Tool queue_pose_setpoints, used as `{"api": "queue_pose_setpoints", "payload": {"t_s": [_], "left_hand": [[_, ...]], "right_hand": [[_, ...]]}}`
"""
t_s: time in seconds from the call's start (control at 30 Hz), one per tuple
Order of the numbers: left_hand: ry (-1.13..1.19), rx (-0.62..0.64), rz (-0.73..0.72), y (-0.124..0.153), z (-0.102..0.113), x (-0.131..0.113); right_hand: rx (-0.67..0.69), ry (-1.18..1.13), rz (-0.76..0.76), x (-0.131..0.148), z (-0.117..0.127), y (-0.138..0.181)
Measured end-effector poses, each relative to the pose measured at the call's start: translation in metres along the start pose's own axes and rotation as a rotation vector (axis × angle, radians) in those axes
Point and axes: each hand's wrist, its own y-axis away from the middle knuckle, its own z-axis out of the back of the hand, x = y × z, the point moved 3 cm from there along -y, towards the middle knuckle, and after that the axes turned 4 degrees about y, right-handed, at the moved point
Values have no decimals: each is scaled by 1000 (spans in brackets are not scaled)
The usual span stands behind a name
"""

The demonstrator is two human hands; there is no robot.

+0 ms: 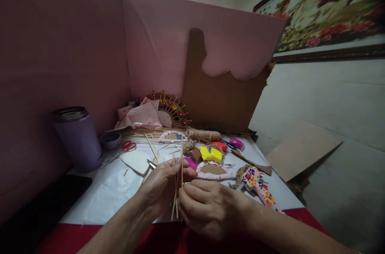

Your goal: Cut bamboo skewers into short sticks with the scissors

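Several thin wooden sticks (pixel 176 194) stand roughly upright between my two hands over the front of the table. My left hand (pixel 161 184) is closed around them, thumb and fingers pinching near their upper part. Lower down, my right hand (pixel 207 206) has its fingers curled shut on one stick (pixel 182 166) of the same kind. Just past the hands lies a half-round cardboard piece (pixel 212 170) edged with pink-dotted cloth. Beside my left hand are a metal blade tip (pixel 152 163) and more loose sticks. The lower fingers of both hands are partly hidden.
Yellow packets (pixel 210 154), a twine roll (pixel 203 134), red-handled scissors (pixel 128 146) and a flower-patterned glue gun (pixel 258 184) lie around. A purple tumbler (pixel 77 140) stands left. A stick-and-bead fan shape (pixel 174 107) leans behind, before cut cardboard (pixel 219 101).
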Motion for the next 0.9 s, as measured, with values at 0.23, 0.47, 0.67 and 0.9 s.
{"api": "queue_pose_setpoints", "payload": {"t_s": [0.23, 0.47, 0.67, 0.9], "left_hand": [[-35, -195, -392, 2, 8, -37], [-135, -141, -598, -7, 11, -42], [-296, -123, -647, -25, 21, -36], [-663, -149, -611, -37, 28, -25]], "right_hand": [[0, 46, -146, -12, 2, 12], [-147, 114, -401, -29, 23, 32], [-225, 63, -518, -35, 29, 49], [-231, -5, -554, -32, 27, 59]]}}
